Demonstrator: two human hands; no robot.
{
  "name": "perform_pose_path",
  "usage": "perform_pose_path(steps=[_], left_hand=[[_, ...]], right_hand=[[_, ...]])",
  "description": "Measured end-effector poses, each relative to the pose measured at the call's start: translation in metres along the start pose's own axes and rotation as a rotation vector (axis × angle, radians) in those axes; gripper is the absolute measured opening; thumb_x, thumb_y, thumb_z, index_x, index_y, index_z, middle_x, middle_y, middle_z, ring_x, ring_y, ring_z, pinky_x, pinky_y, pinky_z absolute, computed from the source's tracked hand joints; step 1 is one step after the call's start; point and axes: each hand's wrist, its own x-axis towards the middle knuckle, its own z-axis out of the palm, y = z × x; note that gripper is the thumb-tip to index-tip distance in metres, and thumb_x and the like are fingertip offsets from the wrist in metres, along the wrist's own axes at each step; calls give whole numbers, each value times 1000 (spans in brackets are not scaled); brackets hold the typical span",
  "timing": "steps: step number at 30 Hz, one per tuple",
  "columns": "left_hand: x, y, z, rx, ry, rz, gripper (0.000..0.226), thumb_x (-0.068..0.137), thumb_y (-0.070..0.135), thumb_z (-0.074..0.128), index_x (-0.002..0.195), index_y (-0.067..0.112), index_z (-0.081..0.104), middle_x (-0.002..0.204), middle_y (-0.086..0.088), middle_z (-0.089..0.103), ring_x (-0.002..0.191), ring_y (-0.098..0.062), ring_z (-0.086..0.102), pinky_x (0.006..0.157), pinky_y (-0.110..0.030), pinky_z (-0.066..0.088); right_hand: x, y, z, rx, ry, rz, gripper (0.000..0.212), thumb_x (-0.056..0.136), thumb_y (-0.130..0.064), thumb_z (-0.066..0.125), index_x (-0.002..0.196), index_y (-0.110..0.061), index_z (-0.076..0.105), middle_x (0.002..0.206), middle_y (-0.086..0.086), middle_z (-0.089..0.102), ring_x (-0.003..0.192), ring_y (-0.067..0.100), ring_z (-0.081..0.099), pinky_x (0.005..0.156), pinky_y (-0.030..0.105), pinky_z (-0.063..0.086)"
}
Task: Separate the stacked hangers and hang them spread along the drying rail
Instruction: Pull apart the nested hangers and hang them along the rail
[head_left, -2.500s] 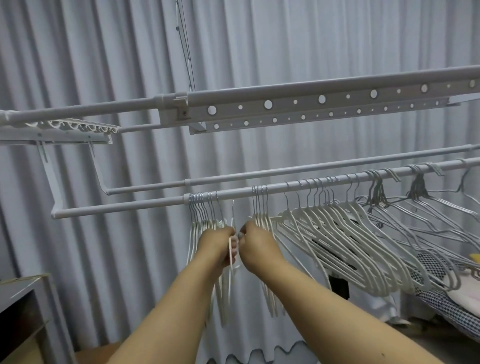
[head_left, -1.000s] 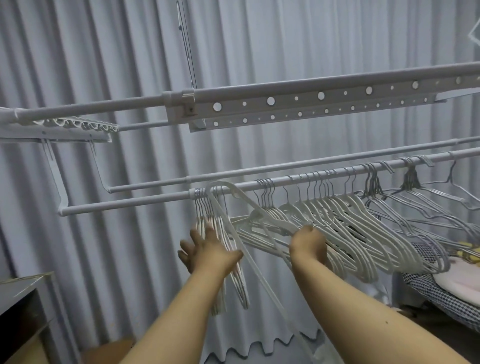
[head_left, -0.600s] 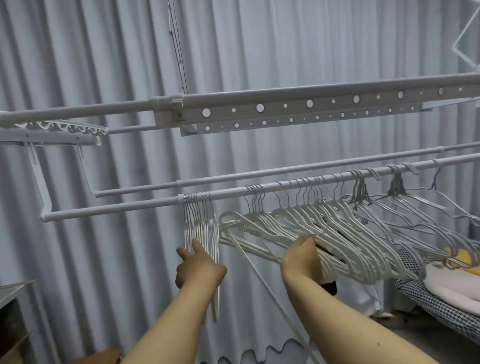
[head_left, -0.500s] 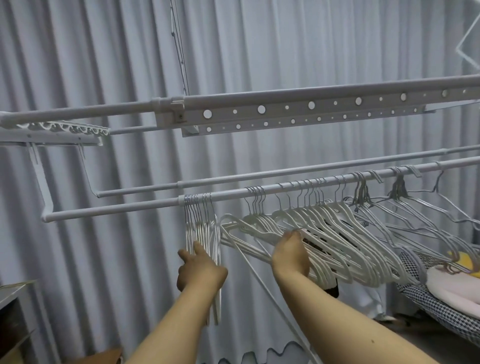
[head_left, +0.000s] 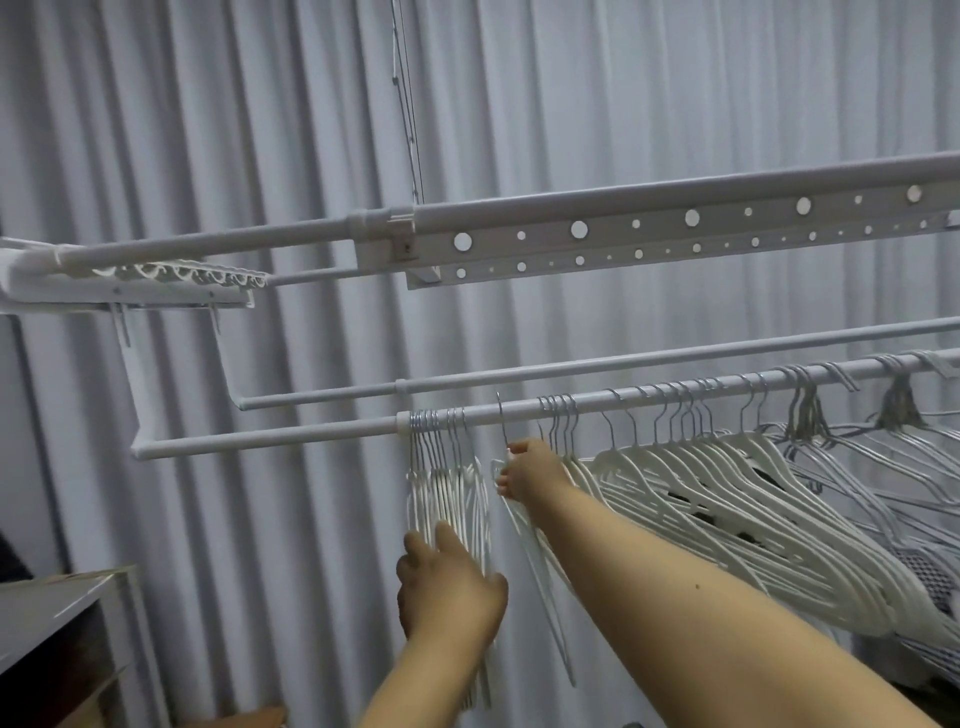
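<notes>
From the head camera we see our right hand (head_left: 527, 470) pinching a single white hanger (head_left: 540, 571) just under the drying rail (head_left: 322, 433), hook beside it; our left hand (head_left: 449, 592), fingers straight, touches the bunched hangers (head_left: 447, 493) hanging there

A tight bunch of hangers (head_left: 447, 478) hung at the drying rail (head_left: 270, 441)'s joint; right of it 1 hanger (head_left: 503, 431) hung apart, then spread hangers (head_left: 727, 483). A second rail (head_left: 571, 369) ran behind, curtain (head_left: 260, 130) behind everything.
</notes>
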Motion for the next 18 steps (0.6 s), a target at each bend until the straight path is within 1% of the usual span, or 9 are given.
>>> perform_pose_path(steps=[2, 5, 7, 9, 11, 13, 15, 16, 18], left_hand=[[-1, 0, -1, 1, 15, 9, 80, 86, 41, 54, 151, 14, 16, 155, -14, 11, 139, -32, 21, 107, -37, 33], [-1, 2, -4, -34, 57, 25, 68, 89, 37, 49, 147, 12, 24, 155, -13, 13, 142, -31, 12, 113, -39, 27], [-2, 6, -7, -94, 150, 76, 59, 91, 28, 48, 144, 11, 31, 155, -11, 17, 143, -29, 10, 115, -37, 22], [-2, 13, -9, -219, 311, 188, 49, 88, 15, 51, 137, 8, 45, 148, -10, 32, 139, -26, 23, 112, -29, 22], [-3, 24, -11, -401, 361, 291, 42, 86, 3, 52, 128, 6, 54, 135, -7, 45, 128, -22, 41, 104, -19, 27], [-5, 38, -9, -521, 246, 311, 40, 90, 4, 49, 129, 9, 53, 129, -3, 51, 118, -16, 51, 96, -17, 34], [-3, 50, 0, -526, 100, 289, 42, 93, 11, 49, 134, 12, 50, 130, -3, 55, 116, -16, 54, 94, -21, 40], [-2, 54, 6, -496, 40, 268, 42, 93, 14, 50, 135, 12, 49, 131, -4, 56, 117, -18, 55, 94, -25, 42], [1, 61, 16, -428, -60, 215, 41, 94, 21, 50, 133, 12, 49, 126, -6, 59, 114, -23, 58, 92, -29, 46]], right_hand=[[-6, -4, 0, -11, -81, 15, 40, 90, 6, 49, 130, 1, 48, 129, 25, 55, 96, 28, 60, 90, 38, 54], [-5, -2, 5, -102, -138, 3, 41, 93, 5, 44, 133, 1, 48, 132, 25, 53, 115, 36, 59, 93, 39, 53], [-8, 2, 7, -207, -163, -53, 43, 94, 5, 39, 135, 0, 48, 131, 24, 54, 121, 38, 54, 100, 44, 48], [-8, 7, 5, -268, -100, -133, 43, 93, 0, 37, 132, -5, 53, 130, 17, 58, 121, 33, 55, 104, 46, 44], [-16, 6, -7, -275, 13, -157, 39, 91, -3, 38, 121, -11, 61, 121, 8, 63, 113, 25, 59, 100, 41, 47], [-25, 7, -23, -240, 116, -142, 35, 90, -4, 38, 109, -15, 65, 112, 3, 66, 106, 21, 61, 89, 34, 48], [-29, 13, -38, -214, 165, -133, 30, 89, -5, 39, 101, -17, 64, 106, 1, 67, 99, 20, 61, 79, 28, 43], [-31, 17, -44, -216, 172, -139, 28, 89, -7, 40, 100, -16, 65, 105, 2, 67, 97, 21, 61, 77, 28, 42], [-32, 24, -51, -175, 181, -122, 27, 90, -13, 43, 103, -12, 67, 103, 6, 68, 97, 26, 62, 81, 32, 48]])
